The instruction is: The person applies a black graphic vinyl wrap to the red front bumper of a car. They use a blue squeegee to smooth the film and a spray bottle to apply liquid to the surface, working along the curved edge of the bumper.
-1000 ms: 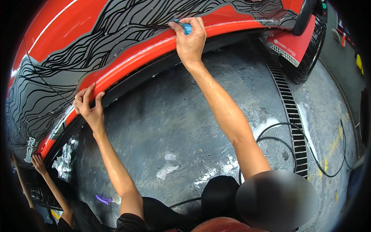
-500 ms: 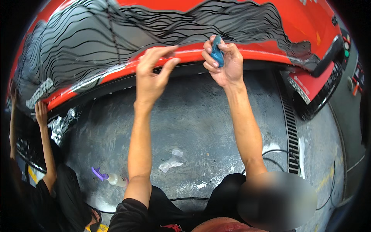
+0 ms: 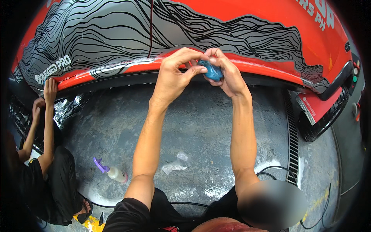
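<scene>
A soft, shiny lump of blue clay (image 3: 213, 72) is held between my two hands, just in front of the lower edge of a red car body (image 3: 262, 72). My right hand (image 3: 231, 75) cups the lump from the right, fingers curled around it. From the other side, my left hand (image 3: 172, 75) pinches its edge with thumb and fingertips. Behind them, a grey graphic with black wavy lines (image 3: 116, 33) covers the car's side. The far side of the lump is hidden.
A spray bottle with a purple trigger (image 3: 117, 174) and crumpled clear plastic (image 3: 174, 168) lie on the wet floor. A drain grate (image 3: 292, 135) and black hose (image 3: 270, 167) are right. A red mud flap (image 3: 319, 104) hangs by a tire. Left, a co-worker's hand (image 3: 50, 91) touches the car.
My left hand has moved right and taken hold of the clay, which my right hand alone held before. The view has shifted, and the co-worker's hands have moved.
</scene>
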Demonstrator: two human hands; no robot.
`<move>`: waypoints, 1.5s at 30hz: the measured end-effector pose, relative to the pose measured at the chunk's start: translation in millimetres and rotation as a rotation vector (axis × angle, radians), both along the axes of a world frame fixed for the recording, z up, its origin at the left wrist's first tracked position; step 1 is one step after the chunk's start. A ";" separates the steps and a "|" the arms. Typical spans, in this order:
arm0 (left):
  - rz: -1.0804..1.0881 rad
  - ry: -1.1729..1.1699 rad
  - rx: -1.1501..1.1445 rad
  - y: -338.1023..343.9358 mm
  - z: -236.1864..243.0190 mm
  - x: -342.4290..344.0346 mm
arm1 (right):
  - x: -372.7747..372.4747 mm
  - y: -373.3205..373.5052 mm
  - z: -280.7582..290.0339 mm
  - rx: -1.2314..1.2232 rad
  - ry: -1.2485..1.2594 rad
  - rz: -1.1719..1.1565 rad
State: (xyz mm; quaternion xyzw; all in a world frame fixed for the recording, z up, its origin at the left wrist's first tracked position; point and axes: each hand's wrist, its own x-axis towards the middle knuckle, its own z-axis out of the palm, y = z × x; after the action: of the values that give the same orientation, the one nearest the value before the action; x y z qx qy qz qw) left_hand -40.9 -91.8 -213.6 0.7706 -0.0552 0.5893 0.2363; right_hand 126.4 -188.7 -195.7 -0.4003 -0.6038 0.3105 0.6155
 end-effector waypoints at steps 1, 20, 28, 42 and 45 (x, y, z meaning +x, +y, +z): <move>-0.019 0.024 -0.012 -1.1 -2.1 2.7 | 2.3 -0.4 -4.2 -0.020 0.006 -0.014; -0.336 0.030 -0.357 -3.7 -9.7 29.7 | 4.8 -6.4 -14.4 0.378 -0.210 -0.291; -0.165 0.013 -0.195 -3.3 -6.9 21.2 | -26.7 -11.3 -14.7 0.377 -0.321 -0.455; -0.018 0.000 -0.110 -17.7 -10.2 7.2 | -45.2 4.9 -20.3 0.563 -0.443 -0.674; -0.019 -0.094 -0.037 -25.2 -11.8 10.3 | -41.0 7.4 -20.9 0.664 -0.426 -0.677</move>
State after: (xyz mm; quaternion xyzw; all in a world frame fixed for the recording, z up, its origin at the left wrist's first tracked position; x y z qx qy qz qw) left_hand -30.6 -117.0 -225.3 0.7372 -0.0625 0.6234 0.2530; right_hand 85.5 -181.3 -216.6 -0.4107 -0.6183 -0.2026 0.6388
